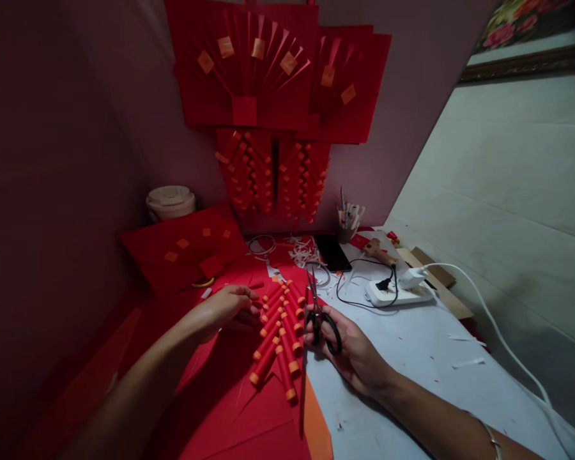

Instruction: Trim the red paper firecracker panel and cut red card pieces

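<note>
There are two hands point(232, 310); one pair of scissors point(316, 300); three firecracker bunches point(287, 360); one black phone point(333, 253); one power strip point(402, 298); one lidded bucket point(171, 203); one pen cup point(346, 234); one framed picture point(536, 32).

no readable text, labels, numbers, signs

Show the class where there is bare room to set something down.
Mostly bare: the white tabletop between the right forearm and white plastic power strip, barring paper scraps; also the flat red paper between the left forearm and orange-tipped red paper tubes. Crowded: the back, around the black rectangular phone and white paper shreds.
</note>
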Available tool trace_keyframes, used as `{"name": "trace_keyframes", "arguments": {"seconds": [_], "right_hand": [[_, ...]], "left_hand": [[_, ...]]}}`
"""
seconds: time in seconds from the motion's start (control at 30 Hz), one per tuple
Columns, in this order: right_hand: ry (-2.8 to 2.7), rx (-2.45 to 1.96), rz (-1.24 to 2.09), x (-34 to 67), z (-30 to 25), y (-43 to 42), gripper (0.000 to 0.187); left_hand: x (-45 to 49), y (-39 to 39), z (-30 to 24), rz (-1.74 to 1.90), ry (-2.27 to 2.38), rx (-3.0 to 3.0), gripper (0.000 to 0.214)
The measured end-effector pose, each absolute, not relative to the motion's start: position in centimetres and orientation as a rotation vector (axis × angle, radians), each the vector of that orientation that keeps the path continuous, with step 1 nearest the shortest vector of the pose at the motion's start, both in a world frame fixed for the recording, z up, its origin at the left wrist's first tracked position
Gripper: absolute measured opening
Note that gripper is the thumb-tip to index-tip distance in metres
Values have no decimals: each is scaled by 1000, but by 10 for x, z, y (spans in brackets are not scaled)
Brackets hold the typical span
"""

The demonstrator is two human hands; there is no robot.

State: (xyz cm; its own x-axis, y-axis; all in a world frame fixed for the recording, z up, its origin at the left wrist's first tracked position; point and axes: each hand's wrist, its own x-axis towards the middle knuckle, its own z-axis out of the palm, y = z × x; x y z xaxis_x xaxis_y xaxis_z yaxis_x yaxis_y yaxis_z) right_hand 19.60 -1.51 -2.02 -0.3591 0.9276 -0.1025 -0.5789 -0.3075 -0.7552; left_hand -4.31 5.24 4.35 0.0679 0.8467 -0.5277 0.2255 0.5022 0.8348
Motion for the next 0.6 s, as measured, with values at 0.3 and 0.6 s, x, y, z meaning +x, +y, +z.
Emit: {"name": "trace_keyframes", "arguments": {"seconds": [0.3,0.6], "right_hand": [[-682,-497,1919,198,-18,-15,31],[-648,-485,1935,198,-17,-16,30]], "left_hand": [[-48,50,47,574,1494,1047,18],[-50,52,47,543,1473,1063,18]]}}
